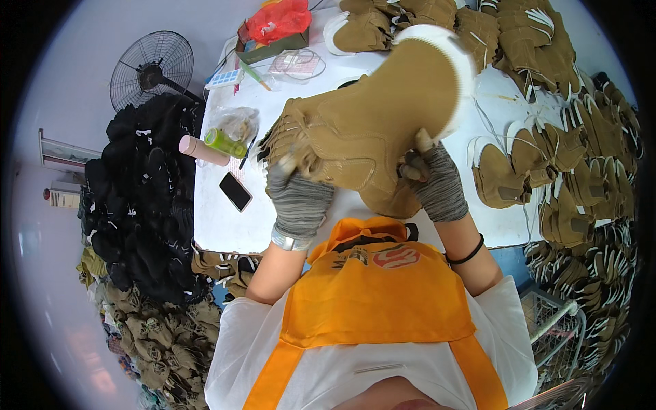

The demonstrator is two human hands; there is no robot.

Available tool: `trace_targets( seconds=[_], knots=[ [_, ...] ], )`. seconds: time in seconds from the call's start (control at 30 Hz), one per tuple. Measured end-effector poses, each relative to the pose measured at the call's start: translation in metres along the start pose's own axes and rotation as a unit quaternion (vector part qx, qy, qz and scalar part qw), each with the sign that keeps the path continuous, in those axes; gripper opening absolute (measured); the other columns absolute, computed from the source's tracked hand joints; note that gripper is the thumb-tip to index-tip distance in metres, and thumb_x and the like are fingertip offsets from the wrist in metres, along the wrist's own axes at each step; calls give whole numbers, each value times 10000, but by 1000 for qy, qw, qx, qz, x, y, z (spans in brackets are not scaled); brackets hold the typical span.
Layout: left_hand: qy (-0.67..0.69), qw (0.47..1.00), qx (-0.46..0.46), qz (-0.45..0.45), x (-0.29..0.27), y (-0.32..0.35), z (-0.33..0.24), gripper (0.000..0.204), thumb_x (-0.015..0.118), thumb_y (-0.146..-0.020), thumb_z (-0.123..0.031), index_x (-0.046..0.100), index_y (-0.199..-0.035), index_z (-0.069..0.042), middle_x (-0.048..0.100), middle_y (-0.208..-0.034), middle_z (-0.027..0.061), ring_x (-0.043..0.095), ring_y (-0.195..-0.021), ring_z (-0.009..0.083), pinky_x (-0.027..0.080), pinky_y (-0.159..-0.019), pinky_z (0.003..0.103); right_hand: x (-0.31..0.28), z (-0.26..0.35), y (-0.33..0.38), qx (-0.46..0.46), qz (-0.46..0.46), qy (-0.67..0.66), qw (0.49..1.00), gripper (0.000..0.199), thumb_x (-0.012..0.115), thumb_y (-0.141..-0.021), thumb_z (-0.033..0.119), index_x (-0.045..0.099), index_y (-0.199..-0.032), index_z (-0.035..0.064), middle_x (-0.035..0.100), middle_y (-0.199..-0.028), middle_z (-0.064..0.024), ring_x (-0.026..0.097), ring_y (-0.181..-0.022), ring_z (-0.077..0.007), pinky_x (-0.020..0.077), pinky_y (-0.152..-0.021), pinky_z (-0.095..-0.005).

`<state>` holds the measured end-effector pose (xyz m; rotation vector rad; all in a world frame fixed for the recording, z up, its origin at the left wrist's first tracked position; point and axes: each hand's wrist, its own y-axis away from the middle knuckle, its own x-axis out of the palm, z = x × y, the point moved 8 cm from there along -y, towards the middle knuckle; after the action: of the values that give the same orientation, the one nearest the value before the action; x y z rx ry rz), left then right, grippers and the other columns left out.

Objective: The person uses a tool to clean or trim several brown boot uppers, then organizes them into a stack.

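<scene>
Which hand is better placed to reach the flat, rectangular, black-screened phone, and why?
Probably left: the left hand, in a grey striped fabric glove, is nearer the phone than the right hand. Both hold the brown, white-edged shoe upper.

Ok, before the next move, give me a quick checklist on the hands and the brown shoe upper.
1. Left hand on the brown shoe upper: ok, at its left end.
2. Right hand on it: ok, on the near side.
3. Gloves on both hands: ok.
4. Phone apart from both hands: ok, on the table.
5. White edge free of flaws: cannot tell, blurred.
</scene>
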<state>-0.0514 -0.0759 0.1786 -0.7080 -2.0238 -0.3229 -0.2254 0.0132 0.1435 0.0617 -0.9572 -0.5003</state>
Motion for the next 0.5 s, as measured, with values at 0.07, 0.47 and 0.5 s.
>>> trace_targets(
  seconds=[0.07, 0.47, 0.5],
  knots=[
    [-209, 974, 59, -68, -19, -6, -3, 533, 541, -889, -338, 431, -1306, -25, 511, -1227, 137, 496, -1156, 254, 351, -1044, 420, -2, 18, -1, -53, 3, 33, 998, 338, 712, -844, 248, 535, -1087, 94, 509, -730, 54, 389, -470, -19, 343, -438, -155],
    [-528, 829, 185, -2, 29, -2, -29, 545, 783, -756, -233, 515, -1180, -20, 523, -1198, 107, 498, -1113, 228, 378, -995, 351, 7, 31, 4, -51, 38, -7, 998, 324, 706, -849, 300, 525, -1056, 129, 400, -545, 76, 354, -433, -24, 337, -425, -163],
    [-552, 814, 179, 11, 30, -1, -28, 538, 780, -759, -232, 522, -1182, -21, 524, -1197, 108, 500, -1112, 228, 381, -992, 349, 10, 31, 6, -48, 37, 2, 998, 322, 706, -849, 306, 523, -1051, 133, 381, -524, 77, 354, -432, -28, 337, -423, -166]
  ],
)
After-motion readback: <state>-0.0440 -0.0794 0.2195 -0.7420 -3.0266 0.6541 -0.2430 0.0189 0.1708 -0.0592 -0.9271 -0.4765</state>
